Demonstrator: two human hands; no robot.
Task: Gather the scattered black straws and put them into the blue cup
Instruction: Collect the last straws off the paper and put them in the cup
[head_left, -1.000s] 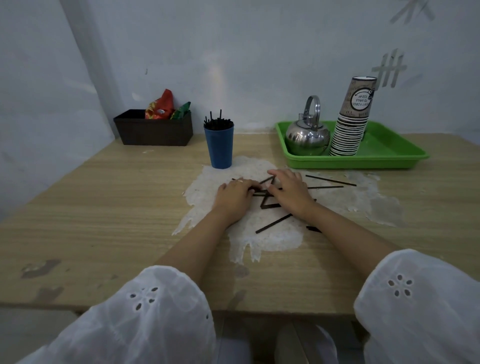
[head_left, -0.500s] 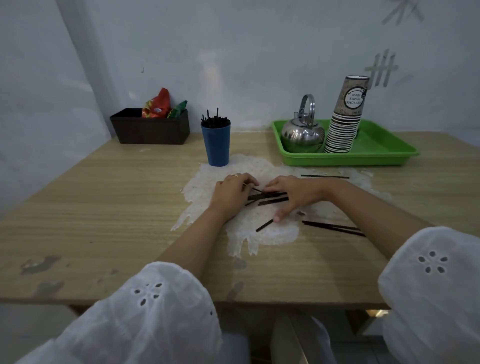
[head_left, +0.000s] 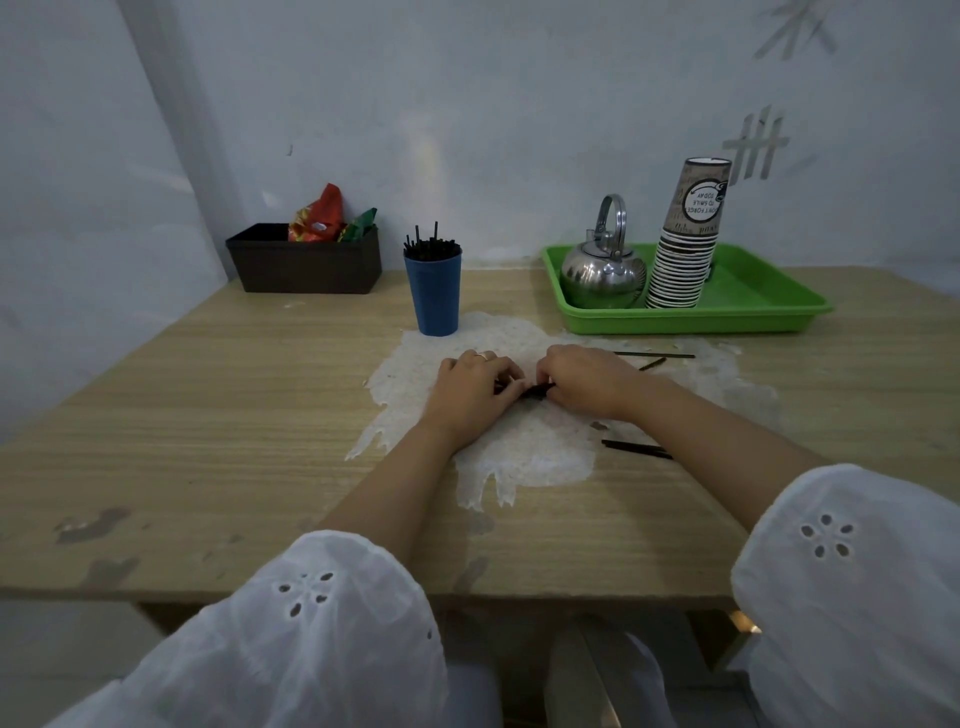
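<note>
The blue cup (head_left: 433, 291) stands upright behind my hands with several black straws sticking out of its top. My left hand (head_left: 470, 392) and my right hand (head_left: 584, 382) meet on the white worn patch of the table, fingers curled around a small bundle of black straws (head_left: 537, 389) held between them. Most of the bundle is hidden by the fingers. Two loose straws (head_left: 655, 358) lie behind my right hand. Another pair of straws (head_left: 631, 448) lies on the table by my right forearm.
A green tray (head_left: 753, 312) at the back right holds a steel kettle (head_left: 602, 267) and a tall stack of paper cups (head_left: 688, 244). A dark box (head_left: 304, 265) with snack packets sits at the back left by the wall.
Both hands have drawn together and closed over the straws that lay spread between them. The straw near my right fingertips is gone from the patch.
</note>
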